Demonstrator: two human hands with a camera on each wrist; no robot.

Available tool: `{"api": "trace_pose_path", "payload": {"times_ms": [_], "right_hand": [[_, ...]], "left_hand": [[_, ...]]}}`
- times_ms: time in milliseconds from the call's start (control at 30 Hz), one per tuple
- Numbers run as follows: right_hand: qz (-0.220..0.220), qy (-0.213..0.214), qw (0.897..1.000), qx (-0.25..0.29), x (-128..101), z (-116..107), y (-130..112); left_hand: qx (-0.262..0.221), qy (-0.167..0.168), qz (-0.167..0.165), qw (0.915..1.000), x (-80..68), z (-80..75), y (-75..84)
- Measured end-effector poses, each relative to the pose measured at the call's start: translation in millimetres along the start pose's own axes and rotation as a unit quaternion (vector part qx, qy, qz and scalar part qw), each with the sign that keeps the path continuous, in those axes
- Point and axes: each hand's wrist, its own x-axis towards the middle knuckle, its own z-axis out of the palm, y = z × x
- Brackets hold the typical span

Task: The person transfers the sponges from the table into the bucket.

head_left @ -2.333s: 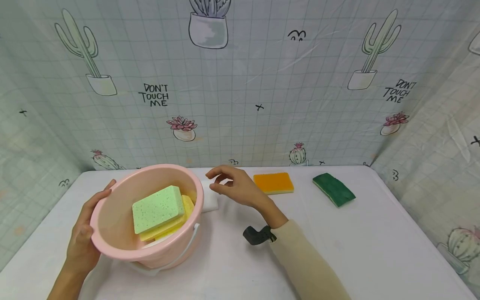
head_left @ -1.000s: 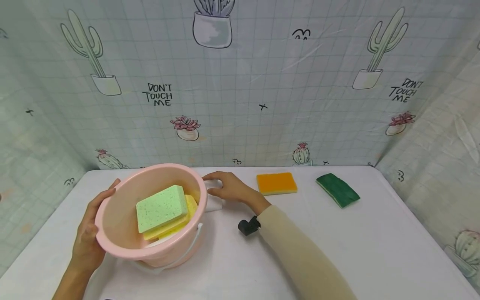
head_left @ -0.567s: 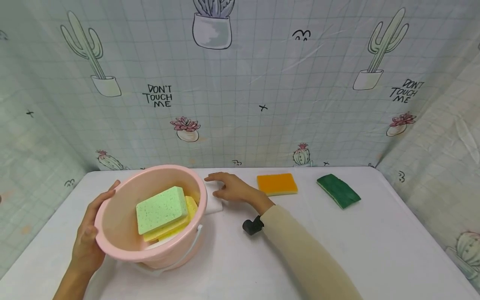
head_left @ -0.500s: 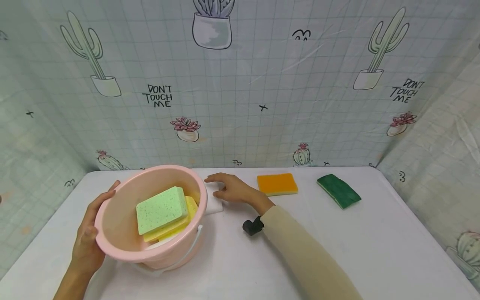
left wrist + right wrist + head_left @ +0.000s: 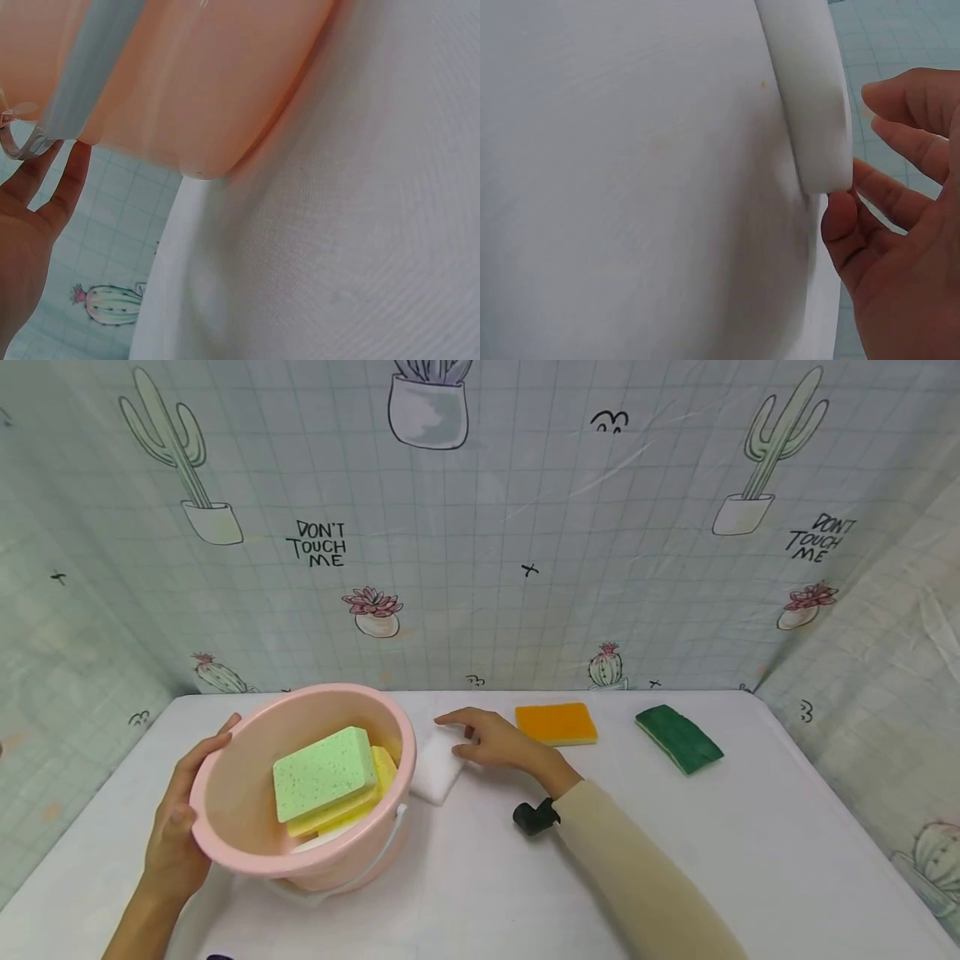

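White sponge [image 5: 435, 770] half hidden behind pink bucket [image 5: 225, 793], beside right hand [image 5: 498, 745].

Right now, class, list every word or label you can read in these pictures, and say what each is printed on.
"DON'T TOUCH ME" on the cactus-print backdrop, left of centre.
"DON'T TOUCH ME" again on that backdrop, far right.
No readable print on the pink bucket, the sponges or the table.

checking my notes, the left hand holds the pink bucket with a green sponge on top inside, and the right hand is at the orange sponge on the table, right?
Not quite. In the head view the right hand is at the white foam sponge beside the pink plastic bucket, not the orange one. The left hand does hold the bucket, with the speckled green sponge on top inside.
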Motion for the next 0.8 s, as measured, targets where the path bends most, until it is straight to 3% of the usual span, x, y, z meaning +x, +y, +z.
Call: {"api": "trace_pose_path", "payload": {"times_ms": [333,533,800], "right_hand": [[-0.001,-0.042,0.999,0.031,-27.4,-1.5,1.5],[0.037,-0.032,0.996,0.075,-42.6,1.7,0.0],[0.055,-0.023,0.993,0.099,-56.4,5.3,-1.3]], "left_hand": [[0.002,0.000,0.004,1.0000,-0.4,0.9,0.3],[0.003,-0.004,0.009,0.9999,-0.4,0.6,-0.6],[0.003,-0.006,0.003,1.0000,-1.0,0.5,-0.6]]}}
